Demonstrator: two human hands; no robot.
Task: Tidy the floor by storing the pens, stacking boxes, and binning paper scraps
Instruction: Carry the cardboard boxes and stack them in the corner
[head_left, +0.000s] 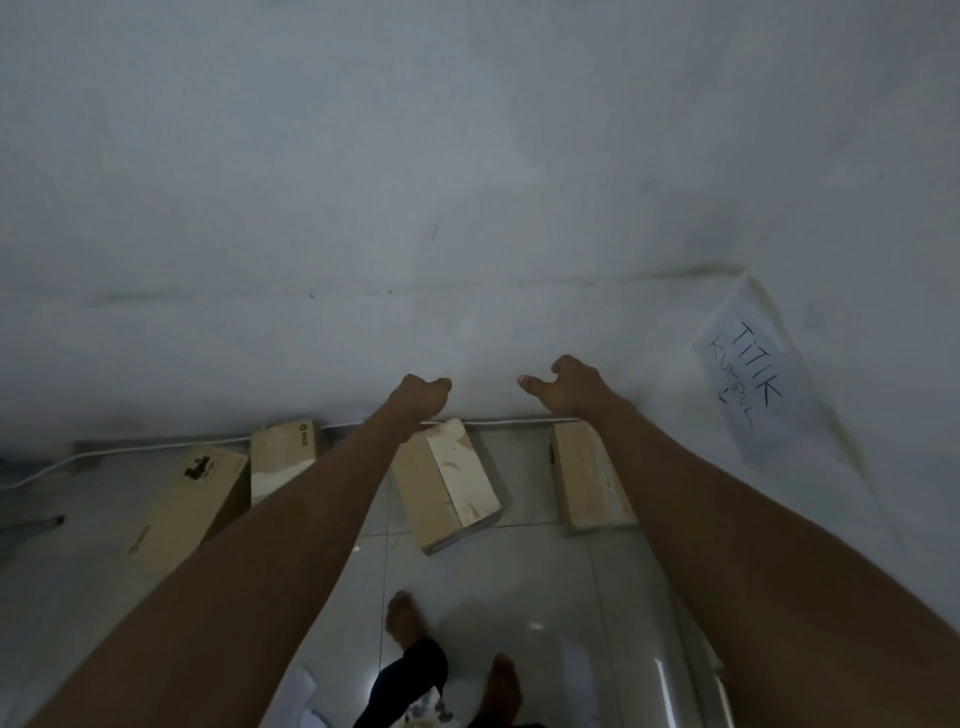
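Boxes lie unstacked along the foot of the wall, with paper scraps farther from it. The left hand is clenched and the right hand loosely curled, both empty before the wall. The sound approach is probably to grip one box by both ends, largest lowest.
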